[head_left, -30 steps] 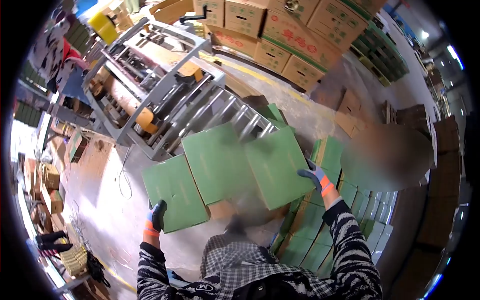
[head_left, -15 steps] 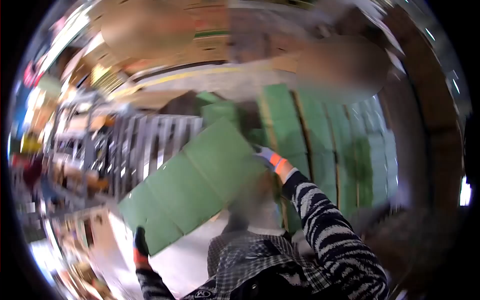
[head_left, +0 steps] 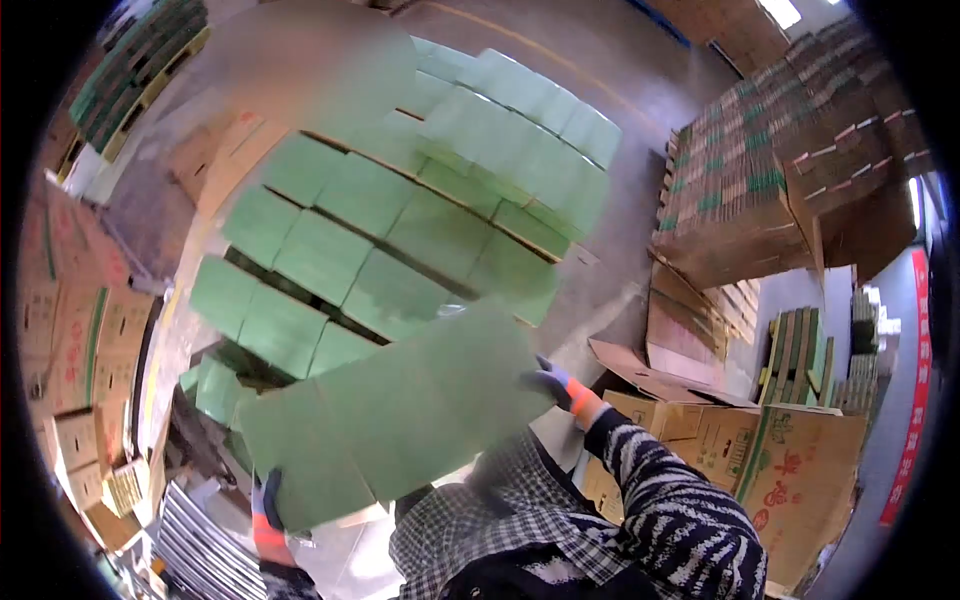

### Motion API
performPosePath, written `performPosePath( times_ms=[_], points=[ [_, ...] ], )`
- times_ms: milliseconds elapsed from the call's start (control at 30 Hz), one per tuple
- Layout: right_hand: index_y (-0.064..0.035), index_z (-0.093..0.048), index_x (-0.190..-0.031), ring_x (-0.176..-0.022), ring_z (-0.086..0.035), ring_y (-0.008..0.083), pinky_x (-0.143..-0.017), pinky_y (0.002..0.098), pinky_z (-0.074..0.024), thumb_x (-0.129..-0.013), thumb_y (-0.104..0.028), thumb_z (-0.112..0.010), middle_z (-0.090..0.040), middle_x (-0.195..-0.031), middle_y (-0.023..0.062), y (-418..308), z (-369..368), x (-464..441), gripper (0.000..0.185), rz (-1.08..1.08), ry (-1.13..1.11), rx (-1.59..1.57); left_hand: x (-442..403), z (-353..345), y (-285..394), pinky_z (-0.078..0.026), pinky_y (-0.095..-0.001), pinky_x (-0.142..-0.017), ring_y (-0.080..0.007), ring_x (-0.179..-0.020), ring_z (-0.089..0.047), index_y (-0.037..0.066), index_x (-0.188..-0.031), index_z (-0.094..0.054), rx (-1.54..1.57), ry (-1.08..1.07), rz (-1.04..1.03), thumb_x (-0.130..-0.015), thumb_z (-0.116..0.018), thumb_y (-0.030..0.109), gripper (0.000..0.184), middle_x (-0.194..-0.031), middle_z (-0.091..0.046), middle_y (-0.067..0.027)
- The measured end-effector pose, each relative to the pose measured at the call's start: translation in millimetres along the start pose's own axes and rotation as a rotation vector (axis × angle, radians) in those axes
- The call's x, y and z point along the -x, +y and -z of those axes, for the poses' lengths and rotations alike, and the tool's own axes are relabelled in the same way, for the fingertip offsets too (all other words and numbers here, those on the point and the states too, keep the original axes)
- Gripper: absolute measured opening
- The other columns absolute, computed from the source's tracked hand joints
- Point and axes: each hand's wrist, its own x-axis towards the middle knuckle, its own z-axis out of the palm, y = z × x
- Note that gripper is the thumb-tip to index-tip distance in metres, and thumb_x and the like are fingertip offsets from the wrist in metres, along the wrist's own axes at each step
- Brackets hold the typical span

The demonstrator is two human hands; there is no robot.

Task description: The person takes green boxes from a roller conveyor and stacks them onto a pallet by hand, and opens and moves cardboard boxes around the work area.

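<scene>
A row of green boxes [head_left: 400, 410], side by side, is held up in front of my body between my two gloved hands. My left hand [head_left: 268, 505] grips the left end of the row. At the right end, my right hand [head_left: 558, 385] is closed on the edge, its fingers partly hidden. Just beyond the held row lie rows of similar green boxes [head_left: 390, 215], packed close together with dark gaps between some rows.
Metal rollers [head_left: 205, 545] show at the lower left. Printed cartons [head_left: 115, 350] stand at the far left. On the right are a printed carton [head_left: 800, 480] and a tall stack of flattened cardboard [head_left: 735, 170]. A blurred patch covers part of the upper left.
The view has swung right, from the roller conveyor to the packed green boxes. The held boxes, uneven and apart before, now form a straight row. Both hands have kept hold.
</scene>
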Motion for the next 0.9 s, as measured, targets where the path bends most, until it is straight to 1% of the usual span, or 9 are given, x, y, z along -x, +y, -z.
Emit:
performPosePath(
  times_ms=[133,367,433,567,633,700,733,800,900],
  points=[
    [-0.0088,-0.038,-0.140,-0.098,-0.062,0.0164,-0.083,0.0323,-0.0514,-0.089,-0.012,-0.060,-0.062,-0.113,0.0051,8.4,105.4,-3.1,0.056,-0.163,0.387,-0.407,-128.5,-226.3,80.5,-0.052,-0.0324,-0.082,-0.0193,-0.097,-0.060,0.006,-0.132,-0.046,-0.311,-0.278,-0.077,-0.085,-0.066,0.016,0.052,-0.116,-0.059,-0.0080],
    [-0.0129,-0.041,-0.137,-0.101,-0.056,0.0168,-0.087,0.0341,-0.0484,-0.088,-0.021,-0.061,-0.056,-0.115,0.0032,39.4,210.9,-80.1,0.054,0.145,0.535,-0.628,-320.5,-489.8,154.0,-0.054,-0.0348,-0.075,-0.0166,-0.090,-0.062,0.007,-0.133,-0.048,-0.670,-0.369,-0.129,-0.082,-0.073,0.022,0.059,-0.109,-0.064,-0.0060],
    [-0.0153,-0.036,-0.140,-0.106,-0.054,0.0190,-0.088,0.0337,-0.0473,-0.087,-0.021,-0.063,-0.053,-0.119,0.0034,40.3,221.3,-108.4,0.060,0.140,0.559,-0.711,-408.6,-517.2,164.2,-0.053,-0.0322,-0.076,-0.0143,-0.090,-0.062,0.008,-0.134,-0.048,-0.728,-0.416,-0.199,-0.081,-0.074,0.025,0.062,-0.110,-0.064,-0.0051],
    [-0.0147,-0.033,-0.142,-0.119,-0.047,0.0241,-0.101,0.0380,-0.0394,-0.090,-0.016,-0.059,-0.045,-0.134,0.0070,116.3,227.5,-191.9,0.059,0.204,0.699,-0.839,-490.7,-567.9,158.3,-0.043,-0.0383,-0.096,-0.0256,-0.115,-0.054,0.017,-0.146,-0.030,-1.370,-0.103,-0.493,-0.075,-0.071,0.050,0.088,-0.130,-0.053,-0.0123],
    [-0.0120,-0.032,-0.143,-0.122,-0.045,0.0229,-0.105,0.0389,-0.0335,-0.092,-0.017,-0.057,-0.042,-0.137,0.0071,152.9,237.1,-210.7,0.057,0.340,0.586,0.025,-508.4,-569.4,138.6,-0.034,-0.0429,-0.104,-0.0282,-0.127,-0.044,0.020,-0.148,-0.023,-1.619,0.129,-0.603,-0.073,-0.067,0.060,0.096,-0.142,-0.042,-0.0127],
    [-0.0125,-0.036,-0.141,-0.121,-0.045,0.0207,-0.103,0.0374,-0.0350,-0.094,-0.020,-0.054,-0.045,-0.135,0.0054,142.6,232.9,-205.3,0.051,0.304,0.542,0.068,-497.0,-577.2,113.7,-0.024,-0.0473,-0.110,-0.0290,-0.137,-0.030,0.023,-0.150,-0.017,-1.730,0.356,-0.591,-0.071,-0.062,0.068,0.101,-0.151,-0.029,-0.0115],
    [-0.0143,-0.040,-0.138,-0.119,-0.047,0.0191,-0.099,0.0354,-0.0395,-0.095,-0.024,-0.053,-0.048,-0.132,0.0037,98.7,209.6,-199.8,0.046,0.218,0.591,-0.316,-501.1,-563.9,106.0,-0.019,-0.0510,-0.111,-0.0261,-0.139,-0.026,0.025,-0.150,-0.017,-1.673,0.377,-0.658,-0.073,-0.057,0.071,0.098,-0.154,-0.021,-0.0065],
    [-0.0121,-0.042,-0.137,-0.122,-0.044,0.0184,-0.100,0.0333,-0.0376,-0.096,-0.031,-0.050,-0.048,-0.133,0.0030,59.2,205.5,-202.8,0.046,0.118,0.610,-0.786,-487.5,-556.0,89.1,-0.022,-0.0465,-0.111,-0.0280,-0.138,-0.028,0.020,-0.149,-0.019,-1.647,0.428,-0.820,-0.079,-0.059,0.060,0.090,-0.153,-0.024,-0.0099],
    [-0.0070,-0.033,-0.143,-0.134,-0.030,0.0197,-0.110,0.0306,-0.0238,-0.094,-0.052,-0.043,-0.032,-0.149,0.0028,55.1,222.0,-195.8,0.067,0.252,0.463,-0.768,-438.7,-527.7,55.7,-0.023,-0.0424,-0.111,-0.0301,-0.138,-0.029,0.012,-0.147,-0.025,-1.250,0.240,-1.184,-0.084,-0.065,0.041,0.081,-0.151,-0.027,-0.0132]
  ],
)
